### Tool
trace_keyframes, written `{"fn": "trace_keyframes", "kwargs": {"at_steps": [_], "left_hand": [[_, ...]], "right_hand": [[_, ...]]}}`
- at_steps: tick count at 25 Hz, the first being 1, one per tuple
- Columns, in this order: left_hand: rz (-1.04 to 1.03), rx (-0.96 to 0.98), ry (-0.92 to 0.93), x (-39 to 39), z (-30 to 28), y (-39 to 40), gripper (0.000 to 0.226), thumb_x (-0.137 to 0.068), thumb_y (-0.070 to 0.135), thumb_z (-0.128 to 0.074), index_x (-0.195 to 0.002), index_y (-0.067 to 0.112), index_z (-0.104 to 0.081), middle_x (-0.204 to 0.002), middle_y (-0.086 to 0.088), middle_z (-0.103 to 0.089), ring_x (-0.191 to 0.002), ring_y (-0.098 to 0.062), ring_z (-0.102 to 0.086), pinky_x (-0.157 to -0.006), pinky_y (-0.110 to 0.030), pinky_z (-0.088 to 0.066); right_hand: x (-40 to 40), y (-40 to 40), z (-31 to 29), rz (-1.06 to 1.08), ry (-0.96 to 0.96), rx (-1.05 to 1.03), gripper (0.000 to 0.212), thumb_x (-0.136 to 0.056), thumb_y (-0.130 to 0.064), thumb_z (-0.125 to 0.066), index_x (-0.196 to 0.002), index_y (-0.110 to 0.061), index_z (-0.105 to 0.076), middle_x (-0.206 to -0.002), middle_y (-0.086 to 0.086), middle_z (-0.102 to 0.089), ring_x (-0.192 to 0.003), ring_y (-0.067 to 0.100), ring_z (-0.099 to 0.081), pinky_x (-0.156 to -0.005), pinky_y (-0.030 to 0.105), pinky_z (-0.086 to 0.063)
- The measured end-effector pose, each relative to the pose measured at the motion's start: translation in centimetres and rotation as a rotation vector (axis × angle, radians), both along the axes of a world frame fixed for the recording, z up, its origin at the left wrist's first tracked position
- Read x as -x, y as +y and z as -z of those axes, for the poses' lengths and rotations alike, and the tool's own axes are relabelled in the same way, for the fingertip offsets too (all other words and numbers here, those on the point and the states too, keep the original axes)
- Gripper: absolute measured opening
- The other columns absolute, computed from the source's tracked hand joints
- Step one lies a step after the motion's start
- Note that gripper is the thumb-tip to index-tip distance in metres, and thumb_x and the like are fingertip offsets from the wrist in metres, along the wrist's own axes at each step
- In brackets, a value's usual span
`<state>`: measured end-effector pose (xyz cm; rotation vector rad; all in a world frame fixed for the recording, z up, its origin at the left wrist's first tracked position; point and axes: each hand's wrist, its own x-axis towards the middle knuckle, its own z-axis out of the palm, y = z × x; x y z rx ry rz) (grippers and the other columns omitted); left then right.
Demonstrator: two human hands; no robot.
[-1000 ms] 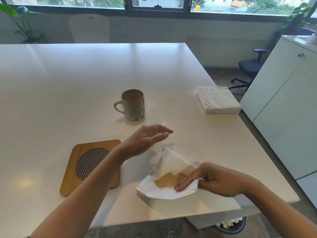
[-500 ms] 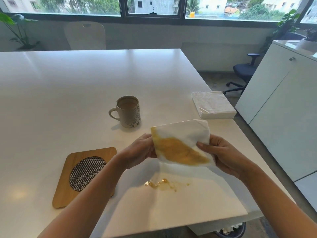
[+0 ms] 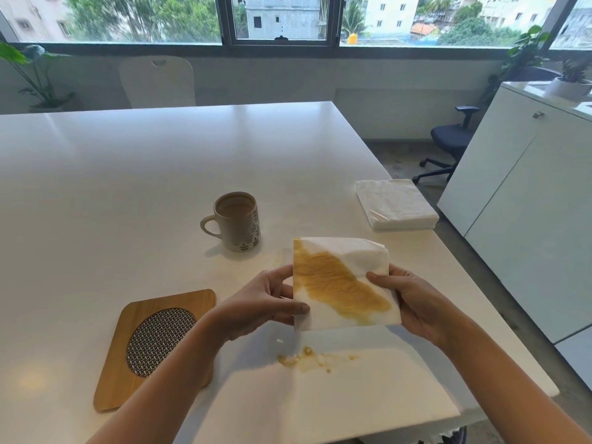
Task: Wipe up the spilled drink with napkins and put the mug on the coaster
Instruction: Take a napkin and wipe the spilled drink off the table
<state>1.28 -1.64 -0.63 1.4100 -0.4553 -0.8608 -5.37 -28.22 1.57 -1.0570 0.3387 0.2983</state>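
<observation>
I hold a white napkin (image 3: 344, 283) above the table, a wide brown stain across its face. My left hand (image 3: 262, 304) grips its left edge and my right hand (image 3: 408, 304) grips its right edge. Below it, a small brown puddle of spilled drink (image 3: 304, 360) lies on the white table (image 3: 128, 187). A beige mug (image 3: 237, 221) with a leaf pattern stands upright beyond my hands, handle to the left, drink inside. The wooden coaster (image 3: 157, 344) with a woven round centre lies to the left, beside my left forearm.
A stack of clean white napkins (image 3: 395, 203) sits near the table's right edge. White cabinets (image 3: 528, 203) stand to the right, an office chair (image 3: 448, 142) behind them. A pale chair (image 3: 157, 81) stands at the table's far side.
The napkin went from pressed on the table under my right hand to lifted and held flat between both hands. The spill beneath it came into view.
</observation>
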Motion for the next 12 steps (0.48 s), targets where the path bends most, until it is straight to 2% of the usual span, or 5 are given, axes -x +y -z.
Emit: {"fn": "trace_keyframes", "kwargs": {"at_steps": [5, 9, 12], "left_hand": [[-0.057, 0.010, 0.033, 0.0, -0.8, 0.1, 0.061, -0.087, -0.010, -0.068, -0.142, 0.012, -0.053, -0.112, -0.027, -0.073, -0.091, -0.027, -0.075, -0.079, -0.035, -0.062], [-0.107, 0.062, 0.183, 0.0, -1.6, 0.4, 0.058, -0.085, -0.010, -0.068, -0.137, 0.012, -0.057, -0.115, -0.025, -0.072, -0.090, -0.026, -0.076, -0.080, -0.033, -0.063], [-0.122, 0.112, 0.320, 0.3, -1.9, 0.2, 0.057, -0.084, -0.005, -0.063, -0.139, 0.007, -0.054, -0.106, -0.020, -0.073, -0.077, -0.020, -0.075, -0.074, -0.028, -0.064]], "right_hand": [[-0.4, -1.0, -0.2, -0.009, -0.053, 0.139, 0.035, -0.089, 0.004, -0.057, -0.121, -0.005, -0.066, -0.112, 0.020, -0.073, -0.086, 0.025, -0.074, -0.084, 0.038, -0.059], [-0.1, -1.6, -0.9, -0.018, -0.129, 0.168, 0.033, -0.080, 0.002, -0.063, -0.110, -0.008, -0.073, -0.104, 0.015, -0.076, -0.083, 0.021, -0.075, -0.077, 0.033, -0.062], [0.2, -1.7, -1.0, -0.034, -0.266, 0.352, 0.027, -0.079, 0.002, -0.065, -0.094, -0.014, -0.081, -0.098, 0.007, -0.079, -0.082, 0.017, -0.075, -0.071, 0.026, -0.061]]}}
